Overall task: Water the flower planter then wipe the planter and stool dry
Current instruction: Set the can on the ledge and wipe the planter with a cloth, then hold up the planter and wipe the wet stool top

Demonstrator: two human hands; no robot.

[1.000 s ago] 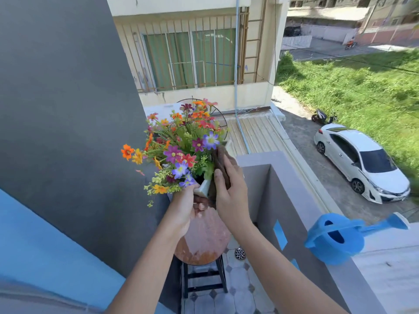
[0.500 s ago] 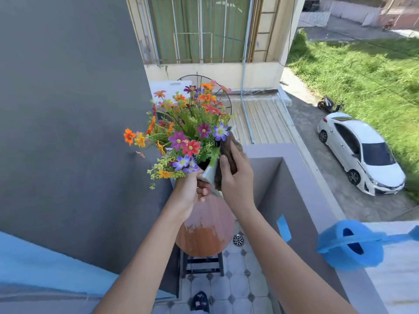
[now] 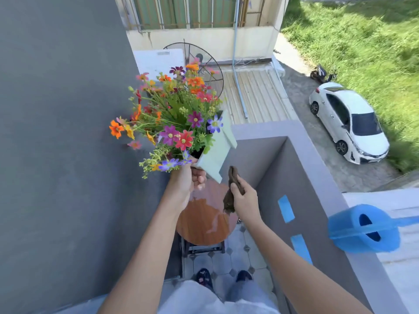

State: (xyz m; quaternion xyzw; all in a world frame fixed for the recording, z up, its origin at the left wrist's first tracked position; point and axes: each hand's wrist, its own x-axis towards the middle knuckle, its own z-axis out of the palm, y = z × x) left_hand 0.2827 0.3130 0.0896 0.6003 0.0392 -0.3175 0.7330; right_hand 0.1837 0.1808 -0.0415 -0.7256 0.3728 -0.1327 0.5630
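My left hand (image 3: 186,180) grips the lower corner of a pale green square planter (image 3: 217,148) and holds it tilted in the air above the stool. Colourful flowers (image 3: 174,116) spill out of it to the left. My right hand (image 3: 244,196) is shut on a dark brown cloth (image 3: 230,191), just below and right of the planter and apart from it. Underneath stands the round wooden stool (image 3: 204,225); its top shows wet patches and a lighter streak.
A blue watering can (image 3: 362,228) sits on the grey balcony parapet (image 3: 317,168) at the right. A dark grey wall (image 3: 56,132) closes the left side. The floor is tiled (image 3: 238,257), with my feet by the stool. Far below are a white car and grass.
My right hand has drawn the cloth down and away from the planter's side. The planter is tilted more, showing its flat side. The view has tipped downward.
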